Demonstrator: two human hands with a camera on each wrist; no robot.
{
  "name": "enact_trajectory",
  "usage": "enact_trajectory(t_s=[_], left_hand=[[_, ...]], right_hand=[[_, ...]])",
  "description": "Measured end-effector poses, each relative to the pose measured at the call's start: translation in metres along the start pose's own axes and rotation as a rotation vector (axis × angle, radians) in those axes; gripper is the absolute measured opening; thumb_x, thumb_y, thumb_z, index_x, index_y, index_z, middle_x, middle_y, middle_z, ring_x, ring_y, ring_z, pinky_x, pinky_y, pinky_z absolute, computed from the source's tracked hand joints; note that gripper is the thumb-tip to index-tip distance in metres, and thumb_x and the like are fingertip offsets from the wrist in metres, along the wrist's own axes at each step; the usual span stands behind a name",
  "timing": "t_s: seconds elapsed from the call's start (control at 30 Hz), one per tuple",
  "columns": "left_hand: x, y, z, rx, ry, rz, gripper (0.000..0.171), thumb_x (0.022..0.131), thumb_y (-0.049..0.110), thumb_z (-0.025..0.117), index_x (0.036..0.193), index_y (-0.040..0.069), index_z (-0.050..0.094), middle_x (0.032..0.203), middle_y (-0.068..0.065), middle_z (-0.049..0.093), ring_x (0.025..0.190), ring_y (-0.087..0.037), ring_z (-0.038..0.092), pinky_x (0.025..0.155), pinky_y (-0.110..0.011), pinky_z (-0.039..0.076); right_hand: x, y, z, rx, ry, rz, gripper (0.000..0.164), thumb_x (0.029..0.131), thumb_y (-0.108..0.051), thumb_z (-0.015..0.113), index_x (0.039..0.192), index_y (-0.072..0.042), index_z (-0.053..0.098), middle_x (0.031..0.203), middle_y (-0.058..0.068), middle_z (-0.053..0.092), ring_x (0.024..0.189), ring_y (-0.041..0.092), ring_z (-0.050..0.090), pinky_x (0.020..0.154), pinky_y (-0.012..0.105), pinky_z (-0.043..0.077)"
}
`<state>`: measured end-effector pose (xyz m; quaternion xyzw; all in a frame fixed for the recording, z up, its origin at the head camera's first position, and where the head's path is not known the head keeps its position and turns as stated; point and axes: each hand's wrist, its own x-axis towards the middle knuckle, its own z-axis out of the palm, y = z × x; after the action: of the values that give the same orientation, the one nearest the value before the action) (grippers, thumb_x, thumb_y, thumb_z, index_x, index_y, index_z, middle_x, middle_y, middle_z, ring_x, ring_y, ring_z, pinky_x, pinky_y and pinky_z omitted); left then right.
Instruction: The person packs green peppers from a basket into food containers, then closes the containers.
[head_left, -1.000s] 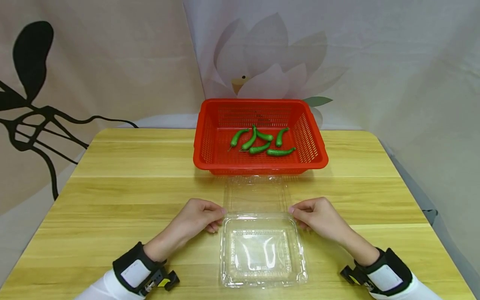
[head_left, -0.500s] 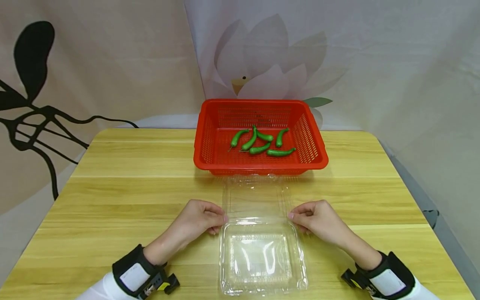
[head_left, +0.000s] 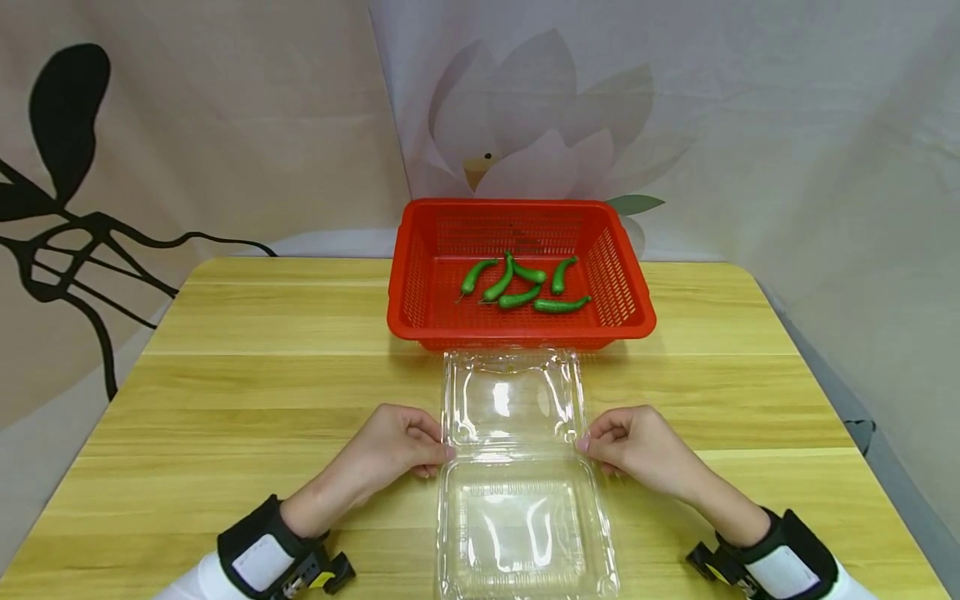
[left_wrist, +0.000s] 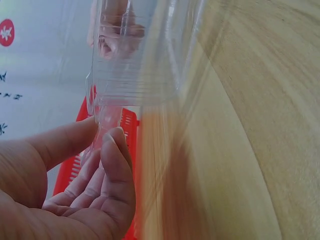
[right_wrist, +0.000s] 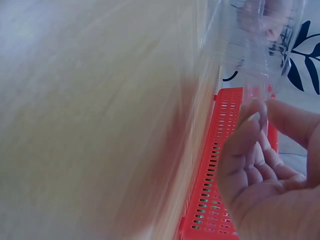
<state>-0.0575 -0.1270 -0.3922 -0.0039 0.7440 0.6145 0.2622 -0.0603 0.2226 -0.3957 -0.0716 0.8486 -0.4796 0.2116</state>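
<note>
A clear plastic clamshell box (head_left: 517,525) lies unfolded in front of me, its lid half (head_left: 506,400) toward the back and its deeper half nearer. At the left end of the fold between the halves, my left hand (head_left: 401,450) pinches the rim between thumb and fingers. My right hand (head_left: 633,442) pinches the same rim at the right end. Both wrist views show the box's wall (left_wrist: 135,75) standing a little above the wood beyond the fingertips. Several green chili peppers (head_left: 517,297) lie in a red plastic basket (head_left: 517,333) behind the lid half.
The wooden table (head_left: 262,375) spreads out on both sides of the box. A printed cloth backdrop (head_left: 300,125) hangs behind the table. The basket's front rim almost meets the lid's far edge in the head view.
Both hands have drawn slightly toward me with the box, its near half now reaching the frame's lower edge. The lid half has changed angle and catches bright reflections.
</note>
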Motion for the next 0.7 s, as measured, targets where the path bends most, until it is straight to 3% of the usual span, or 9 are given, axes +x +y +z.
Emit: enact_trajectory(t_s=[0.4,0.7], left_hand=[[-0.0025,-0.0001,0.0011,-0.009,-0.008,0.012,0.016,0.086,-0.002,0.082,0.093,-0.005,0.067,0.075,-0.008,0.072,0.068,-0.018,0.067,0.066,-0.034,0.061],[-0.0029,0.0006,0.0018,-0.057,0.031,0.051,0.019,0.092,0.000,0.078,0.102,-0.007,0.063,0.083,-0.015,0.075,0.068,-0.019,0.067,0.066,-0.029,0.060]], right_hand=[[-0.0013,0.0008,0.0005,-0.012,-0.022,-0.029,0.022,0.093,-0.024,0.081,0.087,-0.006,0.070,0.069,0.011,0.068,0.058,0.019,0.061,0.049,0.026,0.049],[0.0038,-0.0015,0.0021,-0.005,0.027,-0.092,0.018,0.092,-0.019,0.082,0.087,-0.006,0.071,0.069,0.009,0.066,0.056,0.013,0.057,0.048,0.024,0.047]])
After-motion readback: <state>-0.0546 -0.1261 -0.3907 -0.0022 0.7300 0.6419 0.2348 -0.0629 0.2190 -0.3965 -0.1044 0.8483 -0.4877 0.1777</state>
